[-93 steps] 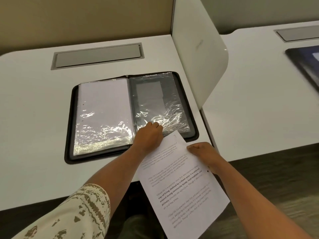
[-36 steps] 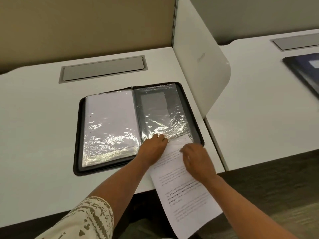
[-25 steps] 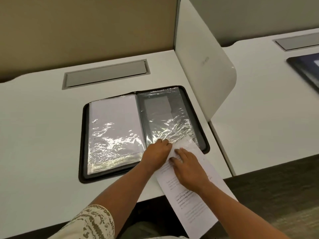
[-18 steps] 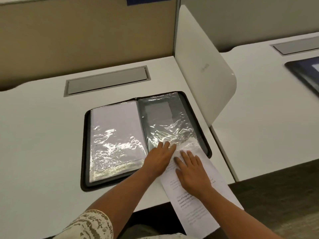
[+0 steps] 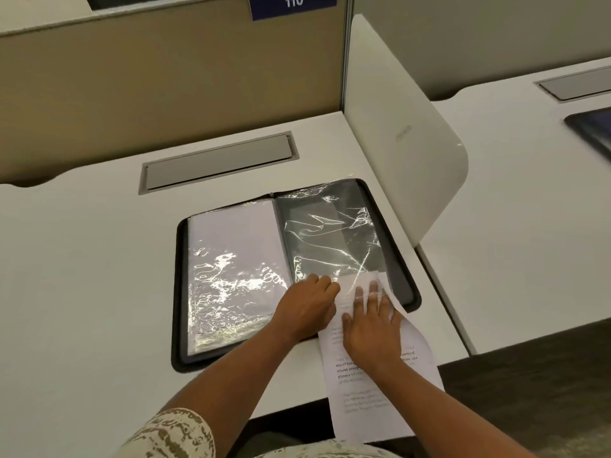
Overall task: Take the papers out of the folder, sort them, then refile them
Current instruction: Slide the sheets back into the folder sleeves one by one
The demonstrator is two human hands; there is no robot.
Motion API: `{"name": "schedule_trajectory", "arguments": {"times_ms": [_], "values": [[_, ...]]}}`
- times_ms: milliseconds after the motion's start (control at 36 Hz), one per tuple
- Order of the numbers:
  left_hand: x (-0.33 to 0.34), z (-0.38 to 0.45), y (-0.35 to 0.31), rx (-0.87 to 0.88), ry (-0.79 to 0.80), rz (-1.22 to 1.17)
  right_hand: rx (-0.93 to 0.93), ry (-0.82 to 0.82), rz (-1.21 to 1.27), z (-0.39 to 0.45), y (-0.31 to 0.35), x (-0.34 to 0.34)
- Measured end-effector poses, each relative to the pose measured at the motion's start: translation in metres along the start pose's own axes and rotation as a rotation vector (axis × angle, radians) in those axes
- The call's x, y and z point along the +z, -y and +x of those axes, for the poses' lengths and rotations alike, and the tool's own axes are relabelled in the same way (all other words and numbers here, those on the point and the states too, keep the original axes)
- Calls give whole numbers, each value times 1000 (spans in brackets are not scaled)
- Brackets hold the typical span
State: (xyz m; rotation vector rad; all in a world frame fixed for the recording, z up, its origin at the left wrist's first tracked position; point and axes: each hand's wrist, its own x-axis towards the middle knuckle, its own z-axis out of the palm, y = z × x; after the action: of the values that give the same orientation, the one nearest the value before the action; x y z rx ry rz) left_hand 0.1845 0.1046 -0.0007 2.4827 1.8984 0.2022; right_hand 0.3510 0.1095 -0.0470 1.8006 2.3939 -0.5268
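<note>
folder [image 5: 180, 292] lies open flat on the white surface [image 5: 82, 276], black zip edge all round. left half holds a clear sleeve [image 5: 231, 259] with a white sheet inside, glare across it. right half has another clear sleeve [image 5: 330, 233], crinkled, dark backing showing through, mostly unfilled.

printed paper [image 5: 373, 391] lies at a slant over the folder's near right corner. top end is tucked under the right sleeve's plastic, text lines visible through it. lower end hangs off the surface's front edge toward the person.

left hand [image 5: 307, 309] rests at the bottom of the fold between the two halves, fingers bent, tips at the lower edge of the right sleeve. looks like it is holding the plastic there, but i cannot tell if it pinches it or just presses.

right hand [image 5: 370, 325] lies flat on the paper, fingers straight and slightly spread, fingertips under the film, palm down on the text. the two hands are just beside each other.

patterned short sleeve [image 5: 175, 434] on the left arm. white divider panel [image 5: 396, 127] stands just right of the folder. grey cable flap [image 5: 218, 163] set into the surface behind the folder. blue tag reading 110 [image 5: 292, 4] on the back partition. a dark item [image 5: 591, 130] sits at the edge of the neighbouring desk, cut off by the frame.
</note>
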Motion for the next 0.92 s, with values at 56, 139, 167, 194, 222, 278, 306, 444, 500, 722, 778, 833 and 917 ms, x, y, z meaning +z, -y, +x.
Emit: {"name": "schedule_trajectory", "arguments": {"times_ms": [56,139,167,194,222,278,306,444,500,722,778,833,917], "values": [[-1,-3,0,17,-42,4,-7,25,-5,4,4,-1],[1,-9,-2,44,-72,-2,-163,29,-12,11,5,1],[1,-10,-3,54,-78,-6,-264,47,-31,14,4,3],[0,-12,-4,60,-90,-12,-366,70,-52,15,3,5],[0,-13,-4,62,-103,-15,-462,80,-52,15,3,5],[1,-15,-5,55,-121,-2,-566,84,-39,15,5,2],[2,-16,-6,47,-125,4,-571,105,-48,15,7,0],[5,-19,-5,17,-151,-23,-299,84,-127,26,12,-2],[6,-20,-5,14,-149,-24,-218,69,-147,30,13,-6],[5,-19,-4,-5,-140,-85,-265,34,-109,45,18,15],[4,-19,-3,-10,-146,-104,-358,37,-91,47,20,14],[4,-19,-2,-30,-154,-140,-420,97,-38,48,19,12],[6,-18,-1,-34,-160,-148,-436,55,1,45,9,11]]}}
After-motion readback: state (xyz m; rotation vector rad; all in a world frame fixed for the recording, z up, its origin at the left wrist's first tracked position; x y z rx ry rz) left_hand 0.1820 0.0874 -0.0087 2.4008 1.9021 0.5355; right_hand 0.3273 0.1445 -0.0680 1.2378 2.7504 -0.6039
